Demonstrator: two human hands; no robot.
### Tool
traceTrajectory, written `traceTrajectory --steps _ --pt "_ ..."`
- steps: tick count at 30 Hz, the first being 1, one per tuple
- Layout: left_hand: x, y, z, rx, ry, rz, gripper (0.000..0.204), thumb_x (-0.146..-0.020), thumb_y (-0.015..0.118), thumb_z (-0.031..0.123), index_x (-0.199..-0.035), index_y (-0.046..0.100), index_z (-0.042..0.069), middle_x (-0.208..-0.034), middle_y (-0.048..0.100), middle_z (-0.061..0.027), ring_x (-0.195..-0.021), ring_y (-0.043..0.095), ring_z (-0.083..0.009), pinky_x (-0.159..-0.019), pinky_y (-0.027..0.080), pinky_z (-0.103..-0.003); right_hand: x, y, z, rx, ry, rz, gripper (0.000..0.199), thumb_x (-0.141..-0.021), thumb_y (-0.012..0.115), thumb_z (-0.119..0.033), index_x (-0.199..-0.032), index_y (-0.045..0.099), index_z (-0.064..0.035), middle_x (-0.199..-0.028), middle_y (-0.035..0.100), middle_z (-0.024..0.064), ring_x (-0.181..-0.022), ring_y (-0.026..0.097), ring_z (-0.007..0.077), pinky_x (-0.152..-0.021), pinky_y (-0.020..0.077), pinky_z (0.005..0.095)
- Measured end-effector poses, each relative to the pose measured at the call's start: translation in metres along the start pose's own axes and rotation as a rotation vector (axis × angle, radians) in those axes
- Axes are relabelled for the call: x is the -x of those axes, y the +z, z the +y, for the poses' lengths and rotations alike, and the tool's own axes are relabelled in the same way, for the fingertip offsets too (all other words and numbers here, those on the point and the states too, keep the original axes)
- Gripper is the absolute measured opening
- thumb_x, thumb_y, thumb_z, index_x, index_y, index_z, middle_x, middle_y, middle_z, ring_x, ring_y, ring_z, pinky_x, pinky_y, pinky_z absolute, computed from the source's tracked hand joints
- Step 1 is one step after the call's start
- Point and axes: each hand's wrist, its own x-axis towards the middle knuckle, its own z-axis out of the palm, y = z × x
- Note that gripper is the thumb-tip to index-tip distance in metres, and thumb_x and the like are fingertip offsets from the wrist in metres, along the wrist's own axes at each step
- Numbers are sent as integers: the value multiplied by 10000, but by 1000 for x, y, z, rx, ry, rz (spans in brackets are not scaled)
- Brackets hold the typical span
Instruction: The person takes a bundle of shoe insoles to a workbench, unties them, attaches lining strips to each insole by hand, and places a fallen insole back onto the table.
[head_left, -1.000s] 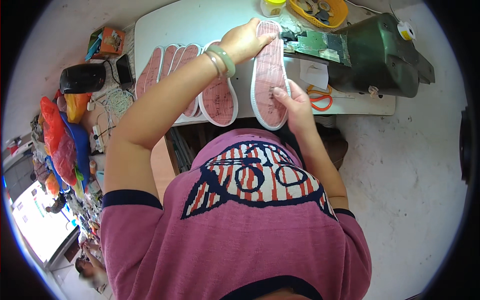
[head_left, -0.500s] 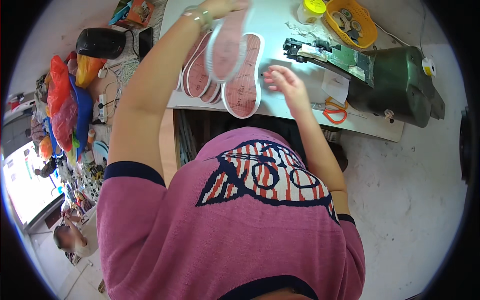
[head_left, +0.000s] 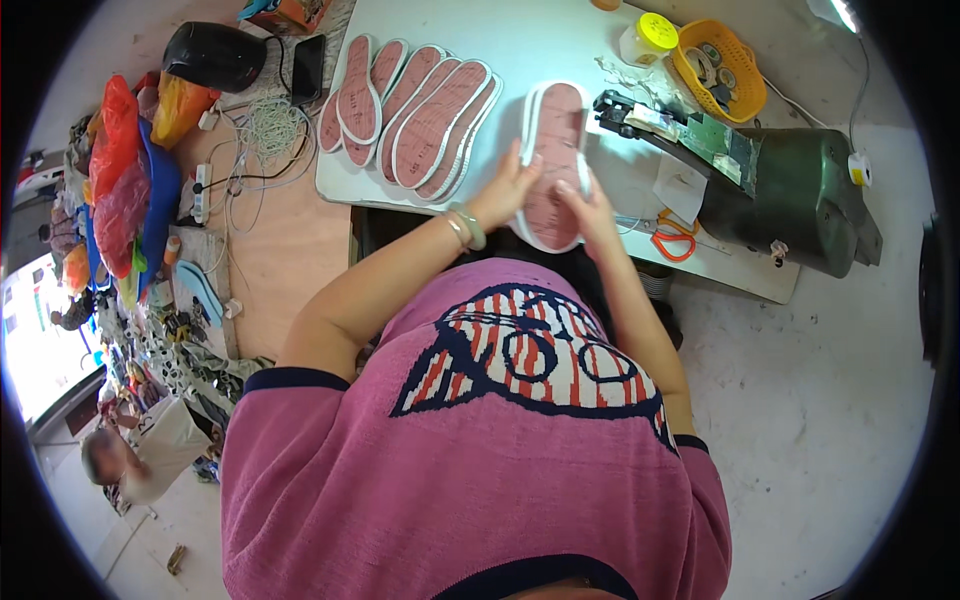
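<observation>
My left hand [head_left: 508,192] grips the left edge of a pair of stacked insoles [head_left: 556,130], pinkish-brown on top with white rims. On their right side my right hand [head_left: 594,208] is closed, its thumb lying on the top face. The insoles stand lengthwise, heel toward me, near the front edge of the table. To the left, several more insoles [head_left: 440,120] of the same kind lie fanned in an overlapping row. Right of the held pair is the narrow arm of a dark green sewing machine [head_left: 790,190].
Orange-handled scissors [head_left: 675,240] lie on the white table [head_left: 560,40] by the machine. Behind stand a yellow-lidded jar [head_left: 645,40] and a yellow basket [head_left: 755,95] holding rolls. At left are a phone [head_left: 308,70], tangled cord [head_left: 270,130] and a power strip [head_left: 202,195].
My left hand has come back from the far side of the table with an insole. Both hands now hold the insoles together near the machine. The view has shifted.
</observation>
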Motion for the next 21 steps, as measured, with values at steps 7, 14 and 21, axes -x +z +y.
traceTrajectory --steps 7,14,21 --pt "-10 11 -8 -101 48 110 635 -931 547 376 -1356 360 -56 -1368 416 -246 -1292 386 -303 -1076 283 -362 18 -9 -22 1165 -450 391 652 -777 735 -234 -1321 450 -16 -1303 498 198 -1196 492 329 -977 407 402" --pt "-55 -164 -1 -887 315 880 647 -825 627 354 -1312 423 -18 -1304 433 -252 -1221 400 -417 -1037 310 -482 36 24 -18 1314 -702 239 687 -706 769 -248 -1293 483 -32 -1420 369 193 -1316 313 429 -1059 271 509" --pt "-62 -212 -13 -917 77 660 773 -764 679 376 -1407 355 93 -1423 297 -231 -1277 338 -406 -1059 290 -476 35 13 -13 1308 -762 214 671 -713 763 -239 -1287 488 -25 -1415 376 197 -1321 321 421 -1051 282 508"
